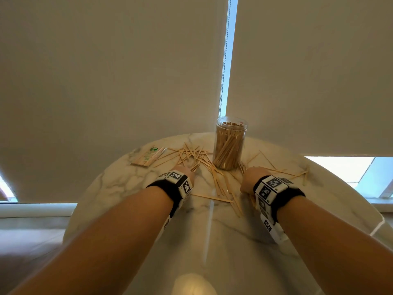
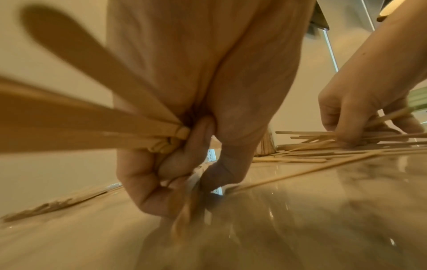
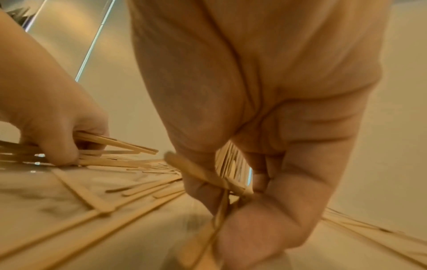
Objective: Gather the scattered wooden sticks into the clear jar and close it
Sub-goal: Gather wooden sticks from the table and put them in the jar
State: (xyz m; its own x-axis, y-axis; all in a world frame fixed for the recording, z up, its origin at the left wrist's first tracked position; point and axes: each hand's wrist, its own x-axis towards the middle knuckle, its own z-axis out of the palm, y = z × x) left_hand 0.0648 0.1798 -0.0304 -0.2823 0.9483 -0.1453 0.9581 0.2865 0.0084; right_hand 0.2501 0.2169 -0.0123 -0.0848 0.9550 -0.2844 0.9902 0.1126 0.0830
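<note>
A clear jar point(image 1: 230, 143), open at the top and packed with upright wooden sticks, stands at the far middle of the round marble table point(image 1: 131, 188). Loose wooden sticks point(image 1: 221, 184) lie scattered left, right and in front of it. My left hand point(image 1: 187, 170) is down on the table left of the jar; in the left wrist view its curled fingers point(image 2: 148, 182) grip a bundle of sticks point(image 2: 80, 127). My right hand point(image 1: 249, 179) is down right of the jar, and its fingers point(image 3: 265, 219) pinch a few sticks point(image 3: 208, 175). No lid is in view.
A clear packet of sticks with a green label point(image 1: 150, 156) lies at the table's far left. Roller blinds point(image 1: 106, 71) hang close behind the table, with a bead chain point(image 1: 224, 60) in the gap above the jar. The table's near half point(image 1: 212, 241) holds only a light reflection.
</note>
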